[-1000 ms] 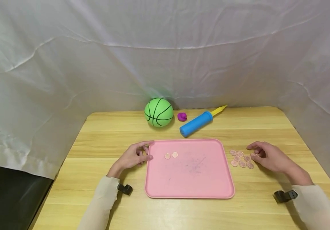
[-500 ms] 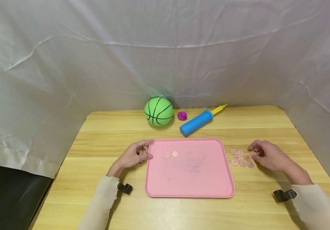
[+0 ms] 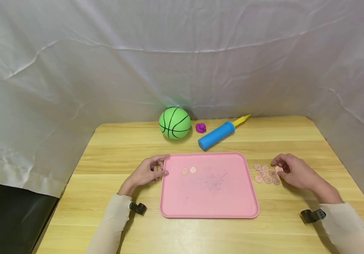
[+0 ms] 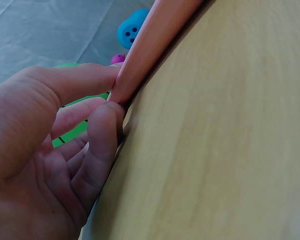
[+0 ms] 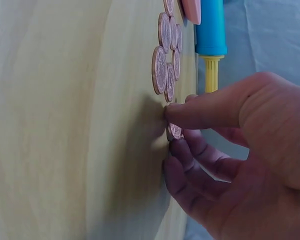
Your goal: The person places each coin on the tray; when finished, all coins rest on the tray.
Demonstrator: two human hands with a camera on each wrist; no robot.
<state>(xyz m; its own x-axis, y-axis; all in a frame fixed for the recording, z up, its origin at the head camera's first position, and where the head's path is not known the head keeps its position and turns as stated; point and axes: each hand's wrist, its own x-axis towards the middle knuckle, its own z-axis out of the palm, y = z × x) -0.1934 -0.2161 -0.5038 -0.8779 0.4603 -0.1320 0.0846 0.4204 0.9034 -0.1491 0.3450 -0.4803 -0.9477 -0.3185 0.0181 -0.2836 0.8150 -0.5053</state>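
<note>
A pink tray [image 3: 213, 203] lies in the middle of the table with two copper-coloured coins [image 3: 193, 170] on its upper left part. My left hand [image 3: 145, 173] grips the tray's left rim, the thumb on top and bent fingers against the side, as the left wrist view shows. Right of the tray lies a flat group of several copper coins [image 3: 262, 174]. At that group's right side, my right hand [image 3: 299, 172] pinches one coin [image 5: 175, 131] between thumb and fingertips, low at the table surface. The fingers partly cover this coin.
Along the back of the table sit a green ball [image 3: 174, 123] with black lines, a small purple rubber duck [image 3: 200, 127] and a blue hand pump [image 3: 217, 135] with a yellow nozzle. Grey cloth [image 3: 182, 77] hangs behind the table and on both sides.
My right hand has shifted slightly left, and the coin at its fingertips shows more. My left hand stays at the tray's rim, and the two coins on the tray have not moved.
</note>
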